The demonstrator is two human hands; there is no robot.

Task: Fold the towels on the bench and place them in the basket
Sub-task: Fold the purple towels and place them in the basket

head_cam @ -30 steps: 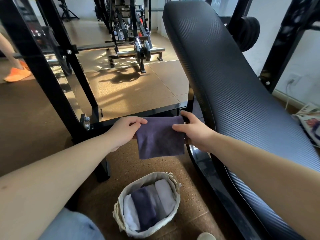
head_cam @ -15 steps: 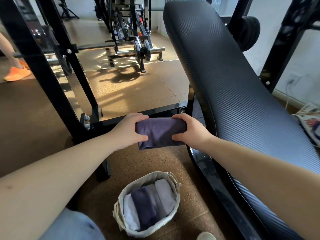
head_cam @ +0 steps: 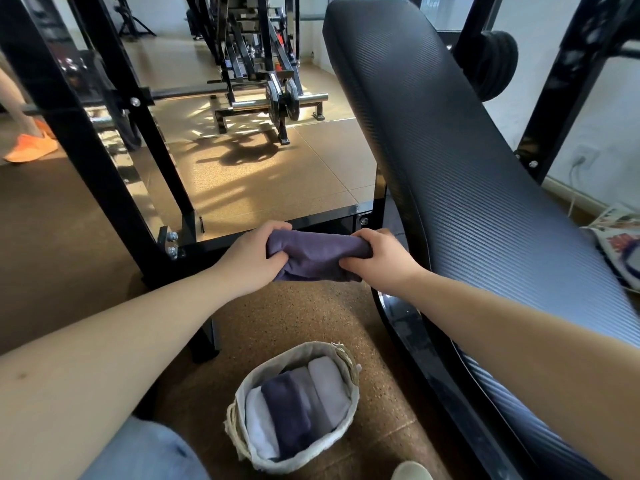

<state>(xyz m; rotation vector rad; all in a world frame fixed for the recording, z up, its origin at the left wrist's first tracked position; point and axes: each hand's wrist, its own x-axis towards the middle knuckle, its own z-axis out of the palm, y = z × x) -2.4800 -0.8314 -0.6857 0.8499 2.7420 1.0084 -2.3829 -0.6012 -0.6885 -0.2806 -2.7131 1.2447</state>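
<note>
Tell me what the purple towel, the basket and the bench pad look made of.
The purple towel: soft matte cloth, possibly microfibre; it bunches into folds where gripped. The basket: pale fabric wall, seemingly braided rope at its rim. The bench pad: black vinyl-like cover; fine ribbed texture, slight sheen.

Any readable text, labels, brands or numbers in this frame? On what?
None legible.
printed item at the right edge of view: coloured graphics, possibly lettering, too blurred to read.
No markings visible on the bench, basket, purple towel or weight plates.
</note>
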